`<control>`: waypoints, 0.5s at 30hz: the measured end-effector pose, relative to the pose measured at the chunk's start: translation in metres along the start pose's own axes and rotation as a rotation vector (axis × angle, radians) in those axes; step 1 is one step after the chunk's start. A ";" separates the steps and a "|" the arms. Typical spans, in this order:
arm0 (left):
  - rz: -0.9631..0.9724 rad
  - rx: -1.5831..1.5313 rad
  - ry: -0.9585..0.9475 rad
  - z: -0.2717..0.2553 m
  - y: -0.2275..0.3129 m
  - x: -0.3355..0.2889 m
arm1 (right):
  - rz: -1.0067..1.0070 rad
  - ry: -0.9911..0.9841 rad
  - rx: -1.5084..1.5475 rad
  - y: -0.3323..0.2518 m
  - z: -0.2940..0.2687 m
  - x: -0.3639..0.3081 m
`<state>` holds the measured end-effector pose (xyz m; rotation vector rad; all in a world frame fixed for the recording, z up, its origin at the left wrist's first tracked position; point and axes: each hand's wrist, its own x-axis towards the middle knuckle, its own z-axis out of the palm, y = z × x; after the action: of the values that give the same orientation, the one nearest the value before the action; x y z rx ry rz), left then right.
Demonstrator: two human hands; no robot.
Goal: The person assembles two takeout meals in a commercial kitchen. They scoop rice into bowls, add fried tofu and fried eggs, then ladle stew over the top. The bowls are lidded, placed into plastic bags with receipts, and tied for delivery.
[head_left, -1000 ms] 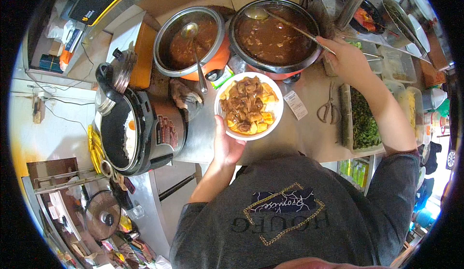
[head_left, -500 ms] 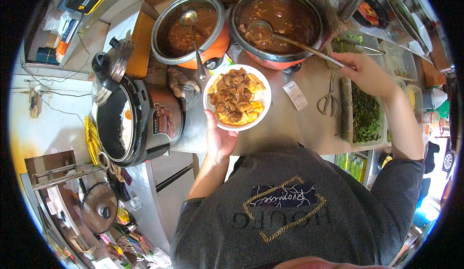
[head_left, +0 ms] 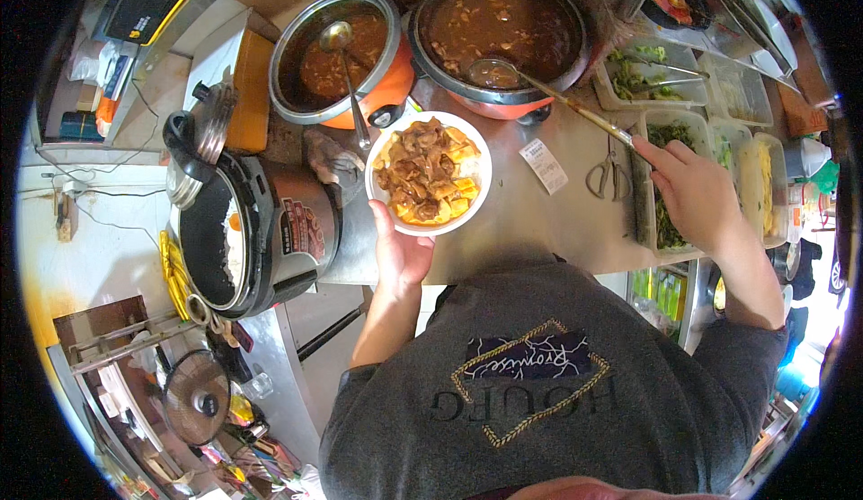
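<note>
My left hand (head_left: 401, 250) holds up a white bowl (head_left: 483, 196) from its near side, fingers beneath it and thumb at the rim. Brown stewed meat chunks (head_left: 422, 163) and yellow pieces in sauce fill the bowl. In my right hand (head_left: 688, 192) is the end of a long-handled ladle (head_left: 575, 106). Its scoop rests in the near part of the right orange pot (head_left: 539, 111), partly sunk in brown stew (head_left: 503, 23). A second orange pot (head_left: 392, 88) stands to the left, with a metal spoon (head_left: 355, 100) leaning in its stew.
A rice cooker (head_left: 301, 230) stands open at the left, rice inside. On the metal counter lie a paper slip (head_left: 545, 167), scissors (head_left: 611, 176) and a crumpled cloth (head_left: 331, 156). Clear tubs of chopped greens (head_left: 670, 140) line the right side, partly under my right arm.
My right hand has drawn down toward me, and the ladle's scoop has moved to the pot's near side, lower in the stew. The bowl stays in my left hand.
</note>
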<state>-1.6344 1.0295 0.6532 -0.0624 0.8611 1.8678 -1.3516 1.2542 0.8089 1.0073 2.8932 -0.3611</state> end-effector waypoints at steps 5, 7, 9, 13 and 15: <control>0.015 0.006 0.064 0.003 0.003 0.002 | 0.034 0.047 0.053 0.004 0.010 -0.003; 0.019 0.009 0.070 0.003 0.003 0.002 | -0.032 0.061 0.139 0.004 0.016 0.000; 0.011 0.008 0.047 0.002 0.003 0.003 | -0.042 0.067 0.181 0.004 0.022 0.002; 0.013 -0.011 -0.031 0.000 0.005 0.002 | 0.006 0.076 0.299 0.006 0.024 -0.001; 0.006 -0.017 -0.072 -0.001 0.007 0.002 | 0.023 0.089 0.344 0.009 0.023 -0.005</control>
<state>-1.6415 1.0290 0.6553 -0.0026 0.7963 1.8721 -1.3427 1.2522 0.7859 1.1239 2.9578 -0.8562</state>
